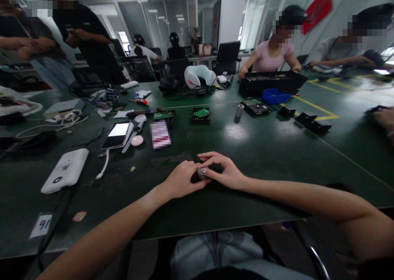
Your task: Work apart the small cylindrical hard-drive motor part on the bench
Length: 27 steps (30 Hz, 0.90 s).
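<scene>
Both my hands meet over the green table near its front edge, around a small round metallic object (202,173). My left hand (185,179) curls about its left side, with the fingers and thumb closed round it. From the right, my right hand (224,171) pinches its top with the thumb, while the index finger reaches over it. The lower part of the object is hidden by the fingers. Beyond my hands lie a dark drive with a green board (200,115) and a similar one (164,117) to its left. A small grey cylinder (239,110) stands farther right.
On the left are a white power bank (65,170), a phone (117,134), a pink round case (137,140) and cables. A blue tray (275,96) and black brackets (312,122) lie at the back right. A person in pink (272,56) handles a black case (272,82).
</scene>
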Available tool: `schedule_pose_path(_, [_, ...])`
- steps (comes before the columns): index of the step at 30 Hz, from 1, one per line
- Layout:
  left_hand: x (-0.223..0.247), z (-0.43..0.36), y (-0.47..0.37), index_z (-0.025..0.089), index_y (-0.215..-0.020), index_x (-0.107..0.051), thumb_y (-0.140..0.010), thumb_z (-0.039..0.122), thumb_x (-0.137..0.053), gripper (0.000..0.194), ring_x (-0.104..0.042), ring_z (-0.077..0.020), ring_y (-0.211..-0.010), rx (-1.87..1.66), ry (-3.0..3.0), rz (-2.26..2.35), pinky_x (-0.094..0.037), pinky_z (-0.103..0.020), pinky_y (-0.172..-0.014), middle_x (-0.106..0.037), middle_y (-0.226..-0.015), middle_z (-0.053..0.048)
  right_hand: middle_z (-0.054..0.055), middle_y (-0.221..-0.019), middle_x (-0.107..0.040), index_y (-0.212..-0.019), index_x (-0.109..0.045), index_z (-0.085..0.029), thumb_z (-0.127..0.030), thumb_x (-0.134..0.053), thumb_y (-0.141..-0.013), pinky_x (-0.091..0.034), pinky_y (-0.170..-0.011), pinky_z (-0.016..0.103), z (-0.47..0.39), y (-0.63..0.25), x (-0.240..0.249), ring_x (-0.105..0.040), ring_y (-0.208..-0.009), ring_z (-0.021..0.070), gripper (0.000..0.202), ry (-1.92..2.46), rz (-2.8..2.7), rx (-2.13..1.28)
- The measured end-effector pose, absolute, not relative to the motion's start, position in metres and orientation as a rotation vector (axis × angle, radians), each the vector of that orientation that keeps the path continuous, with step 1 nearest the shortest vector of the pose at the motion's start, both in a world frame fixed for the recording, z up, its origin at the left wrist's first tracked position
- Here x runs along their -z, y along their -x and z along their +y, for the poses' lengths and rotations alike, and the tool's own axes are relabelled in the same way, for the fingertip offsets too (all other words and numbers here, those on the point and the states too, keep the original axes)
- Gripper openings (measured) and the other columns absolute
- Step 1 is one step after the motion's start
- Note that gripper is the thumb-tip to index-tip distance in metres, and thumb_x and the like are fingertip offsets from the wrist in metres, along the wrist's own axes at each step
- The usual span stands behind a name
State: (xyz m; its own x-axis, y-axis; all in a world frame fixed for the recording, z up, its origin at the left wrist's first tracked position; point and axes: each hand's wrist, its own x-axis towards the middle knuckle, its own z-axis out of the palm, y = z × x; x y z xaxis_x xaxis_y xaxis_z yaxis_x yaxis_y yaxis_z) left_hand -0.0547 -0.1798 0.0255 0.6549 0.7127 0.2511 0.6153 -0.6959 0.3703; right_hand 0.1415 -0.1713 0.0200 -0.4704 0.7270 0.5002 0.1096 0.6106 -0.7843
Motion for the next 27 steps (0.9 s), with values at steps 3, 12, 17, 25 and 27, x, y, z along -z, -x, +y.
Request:
schedule_pose_path(3, [-0.025,-0.18,0.054,0.018,-0.091,-0.059,-0.084,0.039,-0.06,0.022,-0.058,-0.0194,-0.076,-0.562,-2.62,1.093,-0.044,-0.03,-0.069,-0.064,-0.083,-0.003,0.008,-0.116,-0.062,-0.096,-0.069,-0.021,-0.023,-0.065,-0.084,-0.047,-0.096,0.038,-0.171,-0.141,-0.02,-0.06,-0.108,0.0189,0.014,0.657,-1.918,-0.853])
schedule_pose_path(12, [-0.029,-0.177,0.06,0.018,-0.09,-0.062,-0.079,0.039,-0.065,0.023,-0.06,-0.0194,-0.076,-0.589,-2.585,1.081,-0.045,-0.031,-0.072,-0.066,-0.083,-0.003,0.006,-0.117,-0.061,-0.094,-0.072,-0.028,-0.031,-0.064,-0.084,-0.037,-0.098,0.051,-0.163,-0.146,-0.013,-0.053,-0.114,0.0253,0.013,1.07,-2.065,-0.439])
schedule_pose_path(17, [-0.03,-0.176,0.063,0.02,-0.094,-0.064,-0.077,0.035,-0.065,0.023,-0.061,-0.02,-0.08,-0.592,-2.543,1.08,-0.046,-0.031,-0.075,-0.067,-0.086,-0.003,0.006,-0.13,-0.053,-0.094,-0.072,-0.031,-0.033,-0.066,-0.08,-0.031,-0.099,0.055,-0.164,-0.148,-0.008,-0.043,-0.124,0.0296,0.015,1.167,-2.198,-0.335])
schedule_pose_path(25, [-0.029,-0.177,0.062,0.019,-0.095,-0.064,-0.076,0.031,-0.065,0.021,-0.061,-0.0195,-0.08,-0.603,-2.485,1.072,-0.047,-0.03,-0.074,-0.066,-0.086,-0.003,0.001,-0.104,-0.07,-0.101,-0.068,-0.031,-0.026,-0.069,-0.078,-0.025,-0.103,0.055,-0.158,-0.148,-0.002,-0.051,-0.116,0.0255,0.023,1.078,-2.178,-0.432])
schedule_pose_path(27, [-0.029,-0.178,0.062,0.02,-0.095,-0.063,-0.076,0.029,-0.065,0.021,-0.061,-0.0194,-0.081,-0.613,-2.458,1.066,-0.047,-0.03,-0.075,-0.066,-0.088,-0.003,0.0,-0.093,-0.072,-0.096,-0.069,-0.03,-0.024,-0.069,-0.078,-0.024,-0.104,0.056,-0.157,-0.148,-0.002,-0.054,-0.112,0.0248,0.019,1.067,-2.171,-0.455])
